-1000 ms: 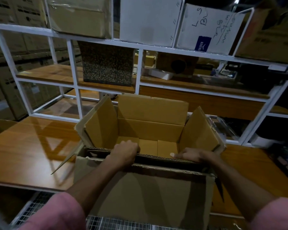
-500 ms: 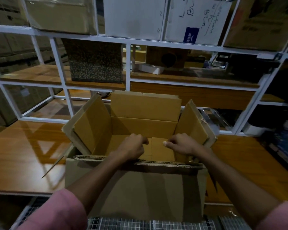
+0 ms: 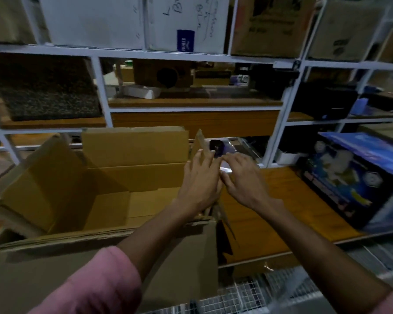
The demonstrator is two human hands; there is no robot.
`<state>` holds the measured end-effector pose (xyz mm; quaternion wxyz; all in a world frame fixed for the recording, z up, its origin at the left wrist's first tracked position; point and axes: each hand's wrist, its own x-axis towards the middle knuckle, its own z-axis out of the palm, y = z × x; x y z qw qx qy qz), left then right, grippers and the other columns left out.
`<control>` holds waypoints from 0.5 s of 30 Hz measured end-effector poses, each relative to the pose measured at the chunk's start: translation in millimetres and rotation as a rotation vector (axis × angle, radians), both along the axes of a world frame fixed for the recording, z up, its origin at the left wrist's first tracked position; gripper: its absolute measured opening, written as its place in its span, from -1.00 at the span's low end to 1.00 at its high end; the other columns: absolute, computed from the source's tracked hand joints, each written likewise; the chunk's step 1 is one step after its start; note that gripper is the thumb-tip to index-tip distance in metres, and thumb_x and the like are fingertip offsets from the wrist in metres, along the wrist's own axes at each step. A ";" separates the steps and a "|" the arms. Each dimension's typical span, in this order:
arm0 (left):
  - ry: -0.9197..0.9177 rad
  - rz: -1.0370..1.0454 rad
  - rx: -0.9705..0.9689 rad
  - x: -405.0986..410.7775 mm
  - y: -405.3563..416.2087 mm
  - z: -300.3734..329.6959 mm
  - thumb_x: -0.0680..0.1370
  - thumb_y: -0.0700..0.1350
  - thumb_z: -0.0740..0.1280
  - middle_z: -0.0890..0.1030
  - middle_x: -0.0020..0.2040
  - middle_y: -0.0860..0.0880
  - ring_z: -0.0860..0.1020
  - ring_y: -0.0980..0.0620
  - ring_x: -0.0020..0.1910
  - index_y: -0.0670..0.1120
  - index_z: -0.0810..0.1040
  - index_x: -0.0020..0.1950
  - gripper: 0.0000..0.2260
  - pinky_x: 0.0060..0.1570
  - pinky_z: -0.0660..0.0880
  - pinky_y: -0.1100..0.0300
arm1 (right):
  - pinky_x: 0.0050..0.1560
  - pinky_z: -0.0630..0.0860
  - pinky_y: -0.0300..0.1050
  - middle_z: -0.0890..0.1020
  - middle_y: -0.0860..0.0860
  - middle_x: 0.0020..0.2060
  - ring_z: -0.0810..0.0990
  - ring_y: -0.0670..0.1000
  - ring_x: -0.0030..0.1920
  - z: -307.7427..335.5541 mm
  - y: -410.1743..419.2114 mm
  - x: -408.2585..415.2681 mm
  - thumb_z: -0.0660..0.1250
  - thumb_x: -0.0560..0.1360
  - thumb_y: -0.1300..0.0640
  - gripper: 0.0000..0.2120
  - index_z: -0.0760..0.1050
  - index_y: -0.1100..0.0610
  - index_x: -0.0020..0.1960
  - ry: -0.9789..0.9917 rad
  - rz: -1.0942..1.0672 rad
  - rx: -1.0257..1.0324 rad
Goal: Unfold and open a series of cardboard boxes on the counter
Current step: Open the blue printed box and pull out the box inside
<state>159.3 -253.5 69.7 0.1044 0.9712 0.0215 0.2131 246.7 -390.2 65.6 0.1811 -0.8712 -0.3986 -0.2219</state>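
The person wore pink fabric sleeves (image 3: 95,284) that ended above the elbows, leaving both forearms bare; the left hand (image 3: 199,184) and right hand (image 3: 243,180) were ungloved.

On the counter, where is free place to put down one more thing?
The best bare patch of the wooden counter lies between the open cardboard box and the blue toy box, though both hands, left and right, work at its near-left edge on the box's right flap. Left of the cardboard box its spread flap covers the counter, so it is crowded.
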 end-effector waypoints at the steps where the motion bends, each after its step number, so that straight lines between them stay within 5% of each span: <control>1: -0.019 -0.015 0.000 14.6 -18.1 0.0 0.66 -0.01 0.16 0.15 0.62 -0.09 0.03 -0.20 0.60 -0.03 0.19 0.59 -0.51 0.49 0.16 -0.26 | 0.35 0.41 0.15 0.52 0.10 0.34 0.42 0.14 0.38 0.8 -17.9 11.7 0.24 0.59 -0.07 -0.54 0.40 0.10 0.42 -0.020 -0.021 0.022; 15: 0.081 -0.263 0.100 216.4 -271.9 -19.1 0.62 0.01 0.23 0.16 0.60 -0.09 0.05 -0.19 0.58 -0.03 0.14 0.59 -0.44 0.47 0.20 -0.26 | 0.31 0.42 0.10 0.54 0.10 0.27 0.45 0.15 0.30 -25.9 -298.8 159.9 0.08 0.57 -0.25 -0.43 0.43 0.12 0.37 0.123 -0.387 0.142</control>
